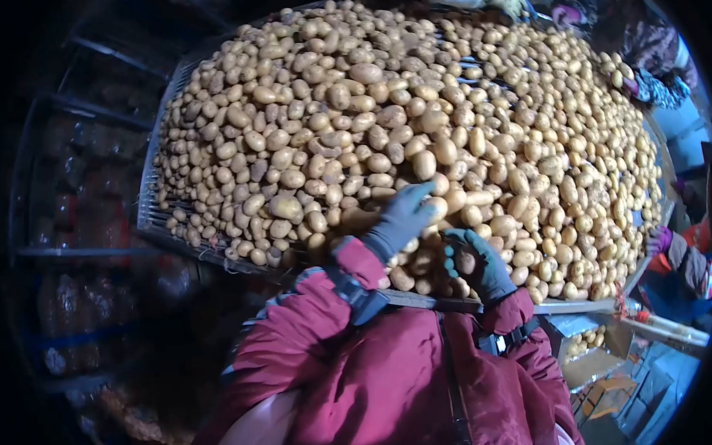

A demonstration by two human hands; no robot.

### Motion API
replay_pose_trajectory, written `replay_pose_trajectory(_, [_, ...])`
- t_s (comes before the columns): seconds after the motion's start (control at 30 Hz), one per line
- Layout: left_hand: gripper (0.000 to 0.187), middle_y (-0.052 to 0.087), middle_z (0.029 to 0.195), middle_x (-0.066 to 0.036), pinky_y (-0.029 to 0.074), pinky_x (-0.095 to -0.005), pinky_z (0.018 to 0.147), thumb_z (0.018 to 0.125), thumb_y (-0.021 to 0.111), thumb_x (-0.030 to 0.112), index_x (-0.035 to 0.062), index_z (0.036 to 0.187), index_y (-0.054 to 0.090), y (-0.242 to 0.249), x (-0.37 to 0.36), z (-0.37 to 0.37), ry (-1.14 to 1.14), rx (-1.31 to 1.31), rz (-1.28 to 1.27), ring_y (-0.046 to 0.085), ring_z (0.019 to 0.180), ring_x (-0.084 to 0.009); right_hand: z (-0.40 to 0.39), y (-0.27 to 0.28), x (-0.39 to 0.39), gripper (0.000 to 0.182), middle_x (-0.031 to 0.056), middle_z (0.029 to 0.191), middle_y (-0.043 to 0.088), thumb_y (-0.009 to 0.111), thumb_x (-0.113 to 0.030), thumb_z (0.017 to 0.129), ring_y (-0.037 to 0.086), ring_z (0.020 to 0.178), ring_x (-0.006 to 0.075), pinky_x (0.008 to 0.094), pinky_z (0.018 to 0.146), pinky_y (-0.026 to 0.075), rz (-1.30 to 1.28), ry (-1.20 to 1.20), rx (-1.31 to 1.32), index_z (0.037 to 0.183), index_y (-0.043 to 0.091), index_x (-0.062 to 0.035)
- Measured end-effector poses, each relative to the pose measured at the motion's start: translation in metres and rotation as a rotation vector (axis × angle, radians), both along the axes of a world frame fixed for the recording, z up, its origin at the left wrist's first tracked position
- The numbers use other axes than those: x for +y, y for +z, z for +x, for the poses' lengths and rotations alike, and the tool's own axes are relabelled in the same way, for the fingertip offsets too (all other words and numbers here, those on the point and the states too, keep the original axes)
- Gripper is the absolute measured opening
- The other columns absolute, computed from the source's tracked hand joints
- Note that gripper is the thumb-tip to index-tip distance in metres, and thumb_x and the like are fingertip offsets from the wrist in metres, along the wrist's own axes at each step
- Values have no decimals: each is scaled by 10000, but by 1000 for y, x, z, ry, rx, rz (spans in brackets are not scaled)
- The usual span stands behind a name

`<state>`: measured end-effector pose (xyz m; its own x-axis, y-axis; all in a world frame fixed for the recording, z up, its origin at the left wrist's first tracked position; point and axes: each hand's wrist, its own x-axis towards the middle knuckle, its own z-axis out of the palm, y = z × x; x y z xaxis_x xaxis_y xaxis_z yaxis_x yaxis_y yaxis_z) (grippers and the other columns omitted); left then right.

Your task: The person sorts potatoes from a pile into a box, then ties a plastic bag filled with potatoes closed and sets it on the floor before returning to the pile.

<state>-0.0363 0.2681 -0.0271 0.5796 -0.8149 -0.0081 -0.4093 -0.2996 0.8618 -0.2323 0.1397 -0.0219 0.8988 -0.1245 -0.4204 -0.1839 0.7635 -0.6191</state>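
Note:
A thick layer of potatoes (291,158) covers the wide sorting table in front of me. My left hand (401,219), in a grey-blue glove, reaches over the near middle of the heap, its fingers closed on a pale potato (434,210). To its right, close to the table's near edge, my right hand (485,269) wears a teal-and-grey glove. Its fingers curl around a small, darker potato (465,260). Several more potatoes lie around and between both hands.
Slatted bars (152,190) show along the table's left edge. Co-workers' gloved hands are at the far side (509,1), far right (659,88) and near right (659,241). A cardboard box (595,363) holding potatoes stands below right. Metal racking (90,251) stands at the left.

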Motion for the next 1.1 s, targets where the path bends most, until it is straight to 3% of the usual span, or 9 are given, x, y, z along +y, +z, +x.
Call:
replay_pose_trajectory(0.07, [423,625,1306,-116,495,-301,989,996,596,143,23,1398,547,13,10,4,129,571,-79,611,1118,-184,-1,-10,-4,462,85,1126,648,497,-450,1037,656,913,229,346,779,559,374,0,28,1301,578,-80])
replay_pose_trajectory(0.2, [373,622,1307,-75,508,-267,948,1038,549,185,14,1368,574,15,24,20,270,630,-109,606,1103,-149,-1,-12,-1,542,91,1208,623,478,-511,1023,639,974,246,389,808,558,367,-25,-3,1369,532,-99])
replay_pose_trajectory(0.47, [605,602,1280,-133,485,-356,992,892,740,246,64,1422,512,26,-7,-15,-199,-455,206,585,1167,-244,-27,-8,-7,550,121,1318,575,499,-465,1032,637,1053,282,419,885,540,62,-91,-159,1441,448,-101])
replay_pose_trajectory(0.57, [540,622,1244,-88,504,-264,904,960,657,244,53,1439,495,17,-25,-9,27,608,-25,575,1077,-126,-32,32,-29,634,157,1336,568,521,-534,1004,636,1126,335,436,929,543,244,-383,-29,1447,423,-91])
replay_pose_trajectory(0.73, [406,688,1035,-94,551,-292,572,1007,556,368,59,1257,639,38,-40,-22,80,1341,-70,685,821,-176,-66,8,-28,630,177,1385,521,538,-541,994,650,1094,385,434,883,587,334,-414,7,1446,436,-114])
replay_pose_trajectory(0.93, [398,691,978,-62,498,-219,532,1047,438,322,63,1277,633,31,-67,-95,-376,671,194,637,743,-94,-64,25,-5,470,108,1227,632,548,-415,1025,619,1111,234,368,957,514,154,-354,-167,1354,537,-79])
replay_pose_trajectory(1.03, [354,708,1072,-142,511,-358,924,1033,422,245,37,1186,664,19,-78,-124,-437,281,128,668,1006,-260,-70,-31,0,397,60,1155,658,614,-359,999,598,1071,153,301,938,498,-306,-607,-39,1255,622,-56])
replay_pose_trajectory(1.07, [346,706,1054,-149,529,-338,876,1037,427,245,28,1158,668,13,-81,-126,-586,-103,19,673,998,-251,-79,-39,-1,389,56,1162,656,640,-352,986,593,1062,141,287,928,496,-355,-674,-42,1237,636,-55])
replay_pose_trajectory(1.1, [291,707,1020,-137,544,-323,817,1028,474,207,43,1158,675,17,-84,-134,-499,76,148,681,942,-223,-95,-12,-3,404,56,1135,662,671,-338,963,602,1043,143,297,923,505,-274,-673,124,1244,632,-51])
